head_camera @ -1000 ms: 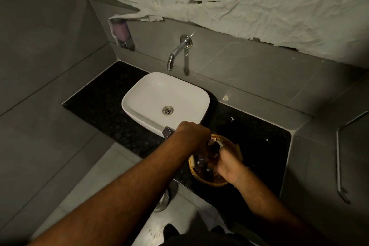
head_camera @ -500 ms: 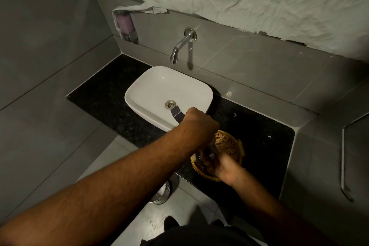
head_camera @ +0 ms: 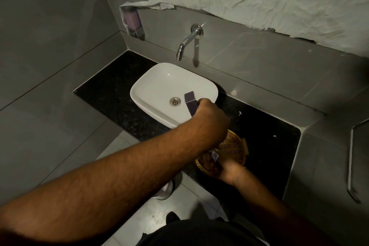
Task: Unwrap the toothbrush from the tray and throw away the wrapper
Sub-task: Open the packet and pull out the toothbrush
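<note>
A slim dark purple toothbrush box (head_camera: 190, 104) is gripped in the closed fingers of the left hand (head_camera: 211, 120); its squared top end is poked up over the white sink (head_camera: 151, 86), near the drain (head_camera: 175, 101), and its lower end is hidden by the fist. Black countertop (head_camera: 111, 90) is left bare to the left of the sink. Further right, a small printed item (head_camera: 215, 155) is pinched in the right hand (head_camera: 221, 166) at the near rim of the wicker tray (head_camera: 233, 146); what it is cannot be told. The tray is set close to the counter's front edge, with open counter to its right up to the grey wall ledge (head_camera: 319, 136).
</note>
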Demonstrator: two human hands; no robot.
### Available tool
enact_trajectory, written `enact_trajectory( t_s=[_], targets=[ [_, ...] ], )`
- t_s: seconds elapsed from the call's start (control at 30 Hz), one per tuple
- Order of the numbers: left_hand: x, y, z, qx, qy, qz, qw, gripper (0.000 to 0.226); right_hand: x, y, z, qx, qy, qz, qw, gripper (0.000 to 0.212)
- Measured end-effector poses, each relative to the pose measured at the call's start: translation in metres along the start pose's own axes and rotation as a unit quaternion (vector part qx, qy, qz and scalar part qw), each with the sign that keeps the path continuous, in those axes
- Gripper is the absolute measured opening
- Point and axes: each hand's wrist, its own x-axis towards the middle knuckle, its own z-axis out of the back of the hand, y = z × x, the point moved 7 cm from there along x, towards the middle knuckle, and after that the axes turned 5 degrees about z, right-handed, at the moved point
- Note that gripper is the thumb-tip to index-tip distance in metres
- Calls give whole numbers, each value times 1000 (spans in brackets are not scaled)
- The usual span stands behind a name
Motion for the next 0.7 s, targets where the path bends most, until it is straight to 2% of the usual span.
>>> enact_trajectory(
  t_s=[0.1, 0.2, 0.37, 0.43, 0.53, 0.7],
  targets=[
    [-5, 24, -4, -33, -6, 27, 999, 41, -1, 0, 13, -23, -54, 23, 998, 29],
    [-13, 51, -33, -127, 7, 67, 990, 46, 1, -7, 29, -43, -78, -1, 996, 40],
    [-31, 89, -129, -300, 0, 154, 941, 38, 9, -11, 54, -63, -115, -19, 991, 51],
    [-41, 96, -179, -375, 15, 197, 906, 42, 13, -13, 59, -63, -123, -19, 990, 52],
    [-57, 97, -257, -484, 40, 271, 831, 50, 18, -15, 59, -70, -133, -19, 989, 51],
    [-86, 83, -366, -596, 72, 389, 698, 36, 20, -15, 48, -82, -146, -4, 986, 50]
  ],
)
